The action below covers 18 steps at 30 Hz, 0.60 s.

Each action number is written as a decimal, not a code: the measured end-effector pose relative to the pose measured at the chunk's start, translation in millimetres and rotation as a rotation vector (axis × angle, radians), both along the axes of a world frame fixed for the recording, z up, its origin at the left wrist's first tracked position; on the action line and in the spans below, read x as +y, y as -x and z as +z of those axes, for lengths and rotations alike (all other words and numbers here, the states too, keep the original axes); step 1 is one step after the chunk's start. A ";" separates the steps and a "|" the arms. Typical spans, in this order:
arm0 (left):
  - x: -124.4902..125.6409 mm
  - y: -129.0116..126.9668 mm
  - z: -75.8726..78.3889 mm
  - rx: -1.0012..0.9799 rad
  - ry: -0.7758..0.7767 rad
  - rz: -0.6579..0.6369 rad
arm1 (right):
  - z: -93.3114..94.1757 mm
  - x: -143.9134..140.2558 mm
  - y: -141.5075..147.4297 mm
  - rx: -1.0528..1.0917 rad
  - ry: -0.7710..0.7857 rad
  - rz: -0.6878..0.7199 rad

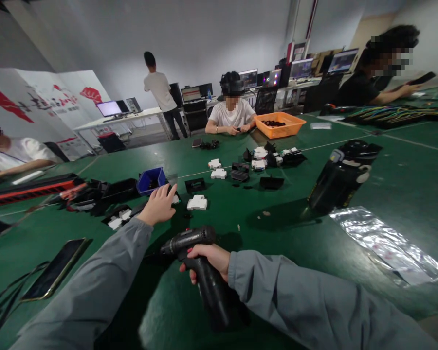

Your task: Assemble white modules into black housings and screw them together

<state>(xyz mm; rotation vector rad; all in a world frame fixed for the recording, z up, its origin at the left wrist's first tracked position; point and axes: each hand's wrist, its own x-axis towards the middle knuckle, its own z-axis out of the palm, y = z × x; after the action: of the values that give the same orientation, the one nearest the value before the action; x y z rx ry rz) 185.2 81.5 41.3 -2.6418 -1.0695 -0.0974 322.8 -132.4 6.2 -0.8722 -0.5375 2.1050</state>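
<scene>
My right hand is wrapped round the handle of a black cordless drill, whose front end points left over the green table. My left hand reaches forward with its fingers stretched out and apart. Just beyond those fingers stands a small blue bin with dark bits inside. A white plastic part shows partly at my left fingertips; whether I touch it I cannot tell. To the right of that hand lies another white part, and a black plastic piece is a little farther off.
A black bottle stands at the right beside a clear plastic bag. A phone lies at the left. Farther back are black and white parts and an orange basket. Several other people are around the room.
</scene>
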 end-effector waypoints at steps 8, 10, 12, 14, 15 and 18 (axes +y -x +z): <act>-44.6 83.3 -38.2 -0.401 0.065 -0.259 | -15.5 11.7 -13.4 0.078 0.154 0.145; -47.5 93.0 -46.0 -0.447 0.122 -0.264 | -14.1 15.1 -18.2 0.075 0.150 0.126; -48.3 93.6 -48.3 -0.392 0.189 -0.313 | -8.6 17.8 -24.9 0.032 0.147 0.157; -47.2 90.1 -47.2 -0.298 0.259 -0.393 | -0.1 18.5 -34.2 -0.072 0.147 0.207; -46.3 88.5 -46.5 -0.296 0.284 -0.395 | 4.9 17.7 -40.1 -0.149 0.143 0.215; -43.4 87.4 -45.9 -0.361 0.340 -0.374 | 20.4 7.9 -61.4 -0.503 0.031 0.152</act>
<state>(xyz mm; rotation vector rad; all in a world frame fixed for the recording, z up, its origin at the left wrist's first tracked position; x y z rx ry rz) 97.8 38.1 -4.7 -3.1949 -0.7192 -0.5314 384.2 -124.5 26.7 -1.4308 -0.8523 2.0269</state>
